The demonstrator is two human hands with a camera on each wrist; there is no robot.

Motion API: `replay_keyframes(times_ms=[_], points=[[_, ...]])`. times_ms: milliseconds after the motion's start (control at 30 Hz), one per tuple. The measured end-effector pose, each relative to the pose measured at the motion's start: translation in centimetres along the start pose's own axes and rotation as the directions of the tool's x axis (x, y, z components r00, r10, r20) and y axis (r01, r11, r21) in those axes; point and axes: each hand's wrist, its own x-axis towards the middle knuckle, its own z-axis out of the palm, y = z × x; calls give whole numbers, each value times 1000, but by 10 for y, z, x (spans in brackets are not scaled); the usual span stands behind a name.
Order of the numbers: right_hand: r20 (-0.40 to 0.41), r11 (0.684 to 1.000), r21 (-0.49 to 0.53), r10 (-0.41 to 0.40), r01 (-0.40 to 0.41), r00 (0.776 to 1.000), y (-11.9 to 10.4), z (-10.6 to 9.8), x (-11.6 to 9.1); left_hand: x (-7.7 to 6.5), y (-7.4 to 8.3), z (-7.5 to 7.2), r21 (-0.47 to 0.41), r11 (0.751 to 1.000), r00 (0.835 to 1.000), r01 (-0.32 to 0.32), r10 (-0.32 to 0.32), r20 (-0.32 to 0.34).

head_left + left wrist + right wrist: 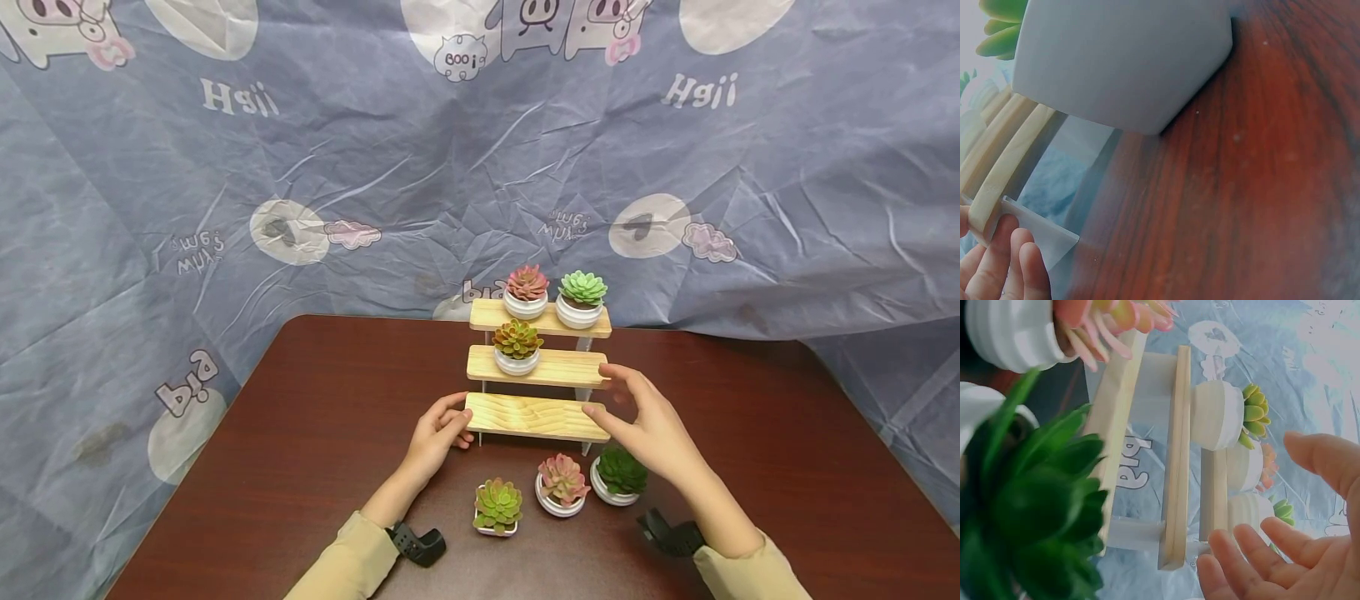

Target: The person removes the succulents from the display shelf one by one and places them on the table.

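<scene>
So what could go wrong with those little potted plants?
The left hand pinches the flat, pale wooden bottom shelf; a tug might tip the round, white-potted, red-tinged green succulent on the middle wooden shelf. The right hand, if it swings back, could knock the leafy, dark green, white-potted succulent nearby.

On table (352, 392): stand (534, 415); two plants (527, 287) on top tier (487, 315), one plant (517, 346) on middle tier (566, 367), three plants (562, 482) before stand.

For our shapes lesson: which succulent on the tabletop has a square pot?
The light-green succulent, left of the pink succulent and dark-green succulent; its white pot has corners, theirs are round.
</scene>
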Motion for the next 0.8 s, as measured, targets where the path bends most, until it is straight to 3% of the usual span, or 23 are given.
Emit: replay_keyframes(times_ms=[500,800], points=[[43,991,99,87,-91,995,-11,10,24,0,0,0,5,1000,1000,-2,2,1],[78,992,66,106,-111,991,-11,17,36,0,0,0,3,1000,1000,4,-4,-6]])
